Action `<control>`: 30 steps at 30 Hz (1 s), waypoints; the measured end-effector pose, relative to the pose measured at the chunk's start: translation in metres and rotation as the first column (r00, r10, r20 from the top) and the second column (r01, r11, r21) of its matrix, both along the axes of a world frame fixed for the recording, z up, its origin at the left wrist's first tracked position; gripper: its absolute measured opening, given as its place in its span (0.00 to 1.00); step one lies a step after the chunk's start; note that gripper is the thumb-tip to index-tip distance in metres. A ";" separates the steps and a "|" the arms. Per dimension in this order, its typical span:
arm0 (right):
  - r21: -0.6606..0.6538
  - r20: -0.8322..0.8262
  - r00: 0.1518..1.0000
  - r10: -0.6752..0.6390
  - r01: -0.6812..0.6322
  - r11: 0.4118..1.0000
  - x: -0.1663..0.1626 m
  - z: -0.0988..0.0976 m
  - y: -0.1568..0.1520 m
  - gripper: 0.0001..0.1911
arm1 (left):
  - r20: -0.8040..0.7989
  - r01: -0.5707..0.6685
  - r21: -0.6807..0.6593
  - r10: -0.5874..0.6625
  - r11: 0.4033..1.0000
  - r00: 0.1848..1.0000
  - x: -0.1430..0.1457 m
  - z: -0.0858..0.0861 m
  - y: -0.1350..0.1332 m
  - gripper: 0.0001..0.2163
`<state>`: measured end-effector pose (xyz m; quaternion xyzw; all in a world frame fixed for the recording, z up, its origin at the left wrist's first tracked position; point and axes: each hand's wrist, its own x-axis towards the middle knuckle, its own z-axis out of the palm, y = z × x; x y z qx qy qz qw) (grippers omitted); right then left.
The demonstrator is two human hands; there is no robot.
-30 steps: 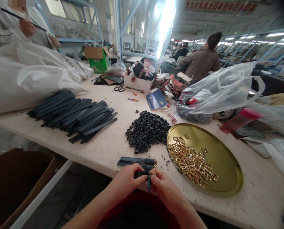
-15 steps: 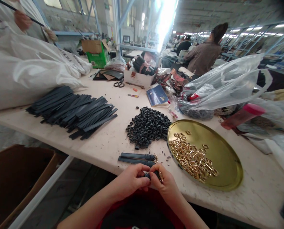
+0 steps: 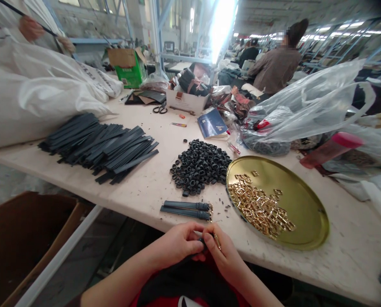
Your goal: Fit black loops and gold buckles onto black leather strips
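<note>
My left hand (image 3: pixel 176 244) and my right hand (image 3: pixel 222 252) meet at the table's near edge, both pinched on a dark strap (image 3: pixel 202 244) with a gold buckle (image 3: pixel 217 241) at its end. Two finished straps (image 3: pixel 185 209) with buckles lie just beyond my hands. Farther out sits a heap of black loops (image 3: pixel 199 166). A gold round tray (image 3: pixel 302 205) to the right holds several gold buckles (image 3: pixel 260 208). A stack of dark flat straps (image 3: pixel 100 146) lies at the left.
A white sack (image 3: pixel 30 98) covers the far left, where a person's hands (image 3: pixel 30 27) hold a dark rod. A clear plastic bag (image 3: pixel 299 115), pink bottle (image 3: pixel 331 149), blue booklet (image 3: pixel 212 123), scissors (image 3: pixel 160 109) and boxes crowd the back. A brown carton (image 3: pixel 24 238) stands below the table.
My hands have drawn back slightly toward me and turned the strap, so the buckle now sits by my right fingers. The view has shifted a little.
</note>
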<state>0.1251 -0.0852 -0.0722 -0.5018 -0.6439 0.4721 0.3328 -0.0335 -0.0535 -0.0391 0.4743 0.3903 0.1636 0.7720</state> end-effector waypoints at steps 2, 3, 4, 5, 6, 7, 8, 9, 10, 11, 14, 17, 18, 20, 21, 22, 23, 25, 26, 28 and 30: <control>0.019 -0.039 0.997 -0.060 0.061 0.998 -0.001 -0.003 -0.002 0.12 | -0.086 0.088 0.042 -0.084 0.995 0.993 -0.001 0.000 0.000 0.13; 0.034 -0.044 0.995 -0.095 0.096 0.995 -0.002 -0.005 -0.003 0.12 | -0.151 0.148 0.065 -0.137 0.987 0.979 -0.003 0.001 0.000 0.10; 0.051 -0.040 0.992 -0.120 0.122 0.991 -0.002 -0.007 -0.004 0.12 | -0.218 0.204 0.094 -0.180 0.974 0.959 -0.004 0.003 0.001 0.09; 0.066 -0.030 0.991 -0.130 0.132 0.989 -0.003 -0.009 -0.004 0.12 | -0.282 0.252 0.129 -0.208 0.959 0.937 -0.004 0.006 0.001 0.11; 0.076 -0.018 0.992 -0.123 0.124 0.989 -0.004 -0.010 -0.005 0.12 | -0.335 0.287 0.171 -0.218 0.943 0.917 -0.005 0.009 0.002 0.13; 0.087 -0.010 0.994 -0.109 0.109 0.990 -0.005 -0.010 -0.004 0.12 | -0.375 0.311 0.220 -0.215 0.924 0.902 -0.005 0.012 0.004 0.14; 0.100 -0.005 0.995 -0.098 0.098 0.990 -0.006 -0.009 -0.003 0.12 | -0.402 0.328 0.273 -0.203 0.904 0.893 -0.004 0.015 0.005 0.15; 0.117 0.001 0.995 -0.101 0.100 0.988 -0.006 -0.008 0.000 0.12 | -0.424 0.343 0.329 -0.187 0.880 0.886 -0.003 0.018 0.008 0.16; 0.139 0.014 0.993 -0.116 0.113 0.984 -0.007 -0.007 0.004 0.13 | -0.447 0.361 0.386 -0.170 0.849 0.878 -0.001 0.019 0.012 0.17; 0.166 0.043 0.989 -0.141 0.132 0.977 -0.007 -0.005 0.009 0.13 | -0.479 0.378 0.443 -0.142 0.813 0.866 0.000 0.019 0.016 0.17; 0.289 0.228 0.946 -0.229 0.159 0.944 -0.005 -0.004 0.033 0.13 | -0.612 0.410 0.587 0.052 0.698 0.789 0.002 0.012 0.031 0.14; 0.442 0.356 0.884 -0.304 0.127 0.888 -0.003 -0.013 0.056 0.11 | -0.660 0.434 0.711 0.312 0.553 0.684 -0.006 -0.001 0.053 0.11; 0.473 0.366 0.880 -0.302 0.103 0.875 -0.002 -0.018 0.061 0.12 | -0.660 0.465 0.741 0.397 0.484 0.638 -0.013 -0.005 0.062 0.11; 0.494 0.373 0.885 -0.277 0.063 0.867 -0.002 -0.029 0.067 0.13 | -0.659 0.549 0.743 0.563 0.382 0.500 -0.032 -0.006 0.086 0.10; 0.495 0.373 0.887 -0.272 0.058 0.867 -0.003 -0.033 0.068 0.13 | -0.652 0.573 0.730 0.628 0.372 0.424 -0.044 -0.005 0.099 0.11; 0.494 0.371 0.887 -0.276 0.063 0.867 -0.003 -0.037 0.068 0.13 | -0.642 0.580 0.721 0.679 0.379 0.355 -0.058 -0.002 0.113 0.11; 0.493 0.369 0.885 -0.284 0.073 0.867 -0.003 -0.040 0.067 0.13 | -0.628 0.580 0.716 0.722 0.389 0.290 -0.072 0.002 0.126 0.11; 0.493 0.365 0.881 -0.302 0.092 0.865 -0.003 -0.043 0.066 0.13 | -0.600 0.581 0.704 0.780 0.409 0.178 -0.099 0.009 0.149 0.11; 0.493 0.363 0.880 -0.306 0.098 0.865 -0.003 -0.044 0.066 0.13 | -0.591 0.587 0.696 0.794 0.414 0.140 -0.110 0.012 0.158 0.11; 0.486 0.358 0.882 -0.307 0.104 0.867 -0.003 -0.045 0.066 0.13 | -0.585 0.608 0.678 0.804 0.413 0.107 -0.125 0.014 0.168 0.11; 0.471 0.341 0.892 -0.295 0.109 0.875 -0.002 -0.046 0.067 0.13 | -0.583 0.636 0.666 0.804 0.391 0.116 -0.130 0.016 0.170 0.12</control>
